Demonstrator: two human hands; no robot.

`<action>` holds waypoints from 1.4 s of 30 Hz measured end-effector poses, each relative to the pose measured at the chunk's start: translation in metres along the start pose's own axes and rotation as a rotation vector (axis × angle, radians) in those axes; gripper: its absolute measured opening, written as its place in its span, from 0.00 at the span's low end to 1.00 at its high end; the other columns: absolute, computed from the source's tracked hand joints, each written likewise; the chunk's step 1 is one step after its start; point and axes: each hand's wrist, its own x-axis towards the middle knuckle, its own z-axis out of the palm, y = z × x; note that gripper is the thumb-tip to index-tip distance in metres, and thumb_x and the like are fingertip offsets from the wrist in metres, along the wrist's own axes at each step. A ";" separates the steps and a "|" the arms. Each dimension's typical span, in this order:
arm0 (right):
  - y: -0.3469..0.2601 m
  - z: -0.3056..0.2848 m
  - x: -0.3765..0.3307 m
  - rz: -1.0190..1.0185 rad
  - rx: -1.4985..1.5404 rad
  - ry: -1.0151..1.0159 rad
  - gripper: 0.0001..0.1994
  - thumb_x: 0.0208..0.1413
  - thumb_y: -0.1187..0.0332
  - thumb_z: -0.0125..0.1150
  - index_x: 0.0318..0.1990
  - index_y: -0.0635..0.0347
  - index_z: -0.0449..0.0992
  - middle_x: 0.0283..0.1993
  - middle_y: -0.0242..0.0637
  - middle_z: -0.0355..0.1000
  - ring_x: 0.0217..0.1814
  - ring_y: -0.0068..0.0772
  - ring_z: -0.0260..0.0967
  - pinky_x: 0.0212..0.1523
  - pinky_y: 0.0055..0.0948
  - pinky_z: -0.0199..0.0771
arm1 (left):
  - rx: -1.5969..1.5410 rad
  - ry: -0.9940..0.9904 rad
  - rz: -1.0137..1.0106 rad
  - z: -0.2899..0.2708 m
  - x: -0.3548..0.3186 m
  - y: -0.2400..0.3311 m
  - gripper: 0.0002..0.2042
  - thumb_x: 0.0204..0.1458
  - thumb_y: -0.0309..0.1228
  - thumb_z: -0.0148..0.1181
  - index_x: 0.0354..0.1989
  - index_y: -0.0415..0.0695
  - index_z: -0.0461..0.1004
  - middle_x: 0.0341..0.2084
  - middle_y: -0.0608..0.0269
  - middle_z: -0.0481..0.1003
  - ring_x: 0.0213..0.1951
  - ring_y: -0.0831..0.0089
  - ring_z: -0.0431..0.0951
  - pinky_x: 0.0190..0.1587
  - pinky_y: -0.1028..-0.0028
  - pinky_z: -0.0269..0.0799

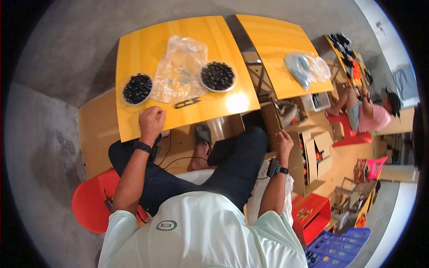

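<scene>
My left hand (152, 121) is closed at the near edge of the yellow table (214, 38), fingers curled; anything inside them is too small to make out. Just beyond it stands a white bowl (124, 99) heaped with small black round pieces (137, 88). A second heap of black pieces (217, 75) fills another bowl at the right. Between the bowls lies a crumpled clear plastic bag (187, 49), with black thread snips (187, 102) in front. My right hand (284, 144) is low beside an open cardboard box (271, 118), its fingers pinched together; what they hold cannot be seen.
Another yellow table (279, 40) on the right bears a plastic bag of bluish contents (300, 71). Open cartons (316, 154), a red box (311, 214) and a blue plastic crate (344, 248) crowd my right side. A seated person (373, 116) works farther right.
</scene>
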 end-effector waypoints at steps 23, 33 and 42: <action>-0.107 0.333 -0.112 -0.569 -0.568 -0.643 0.08 0.56 0.70 0.62 0.40 0.64 0.81 0.35 0.47 0.80 0.35 0.38 0.79 0.36 0.32 0.76 | 0.012 0.039 -0.018 -0.010 -0.005 -0.009 0.08 0.48 0.27 0.65 0.25 0.44 0.70 0.22 0.60 0.72 0.31 0.58 0.74 0.38 0.61 0.62; -0.060 0.406 -0.088 -0.979 -0.991 -0.645 0.06 0.51 0.71 0.61 0.36 0.59 0.80 0.37 0.47 0.75 0.36 0.53 0.76 0.38 0.45 0.75 | -0.003 0.042 -0.033 -0.009 -0.006 -0.011 0.07 0.48 0.27 0.65 0.25 0.43 0.72 0.23 0.60 0.74 0.31 0.59 0.75 0.38 0.61 0.63; -0.049 0.422 -0.089 -1.050 -1.061 -0.631 0.08 0.51 0.68 0.62 0.38 0.55 0.81 0.36 0.43 0.76 0.36 0.50 0.76 0.38 0.43 0.76 | -0.004 0.019 -0.050 -0.011 -0.006 -0.012 0.07 0.48 0.28 0.63 0.25 0.44 0.70 0.23 0.60 0.73 0.32 0.59 0.74 0.40 0.61 0.63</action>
